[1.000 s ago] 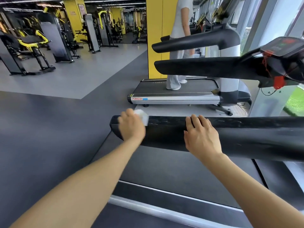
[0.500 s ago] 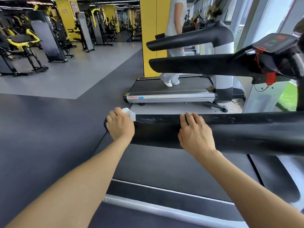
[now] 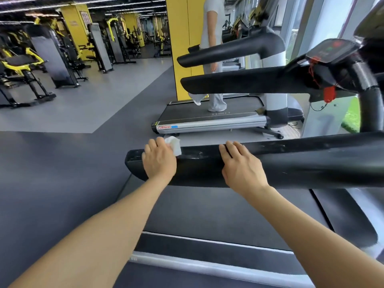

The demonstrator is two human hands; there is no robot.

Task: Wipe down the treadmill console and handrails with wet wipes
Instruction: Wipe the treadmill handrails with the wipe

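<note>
Two bare forearms reach forward from the bottom of the view, over the dark belt [image 3: 218,215] and grey side rail [image 3: 207,265] of the nearest treadmill. Both hands sit on the black handrail [image 3: 301,161] that runs across the middle of the view from its blunt left end out past the right edge.

Near that blunt end, the left hand [image 3: 159,161] lies over the top of the rail with its fingers curled down onto a crumpled white wet wipe [image 3: 173,145] — the wipe is pressed against the rail's upper surface and sticks out past the knuckles on the far side. Pale scuffs or smears mark the rail just to the right of the wipe.

Further along, apart from the left, the right hand [image 3: 242,167] rests on the rail with its fingers laid over the top edge, fairly straight and close together, holding nothing.

Beyond, to the upper right, stands the console [image 3: 330,49] with a red cord and tag [image 3: 329,93] hanging under it. Behind it is a second treadmill [image 3: 209,123], on whose belt a person [image 3: 214,50] in light clothes stands — only partly in view. Farther left, across the grey floor [image 3: 83,104], stand yellow and black weight machines [image 3: 25,65].
</note>
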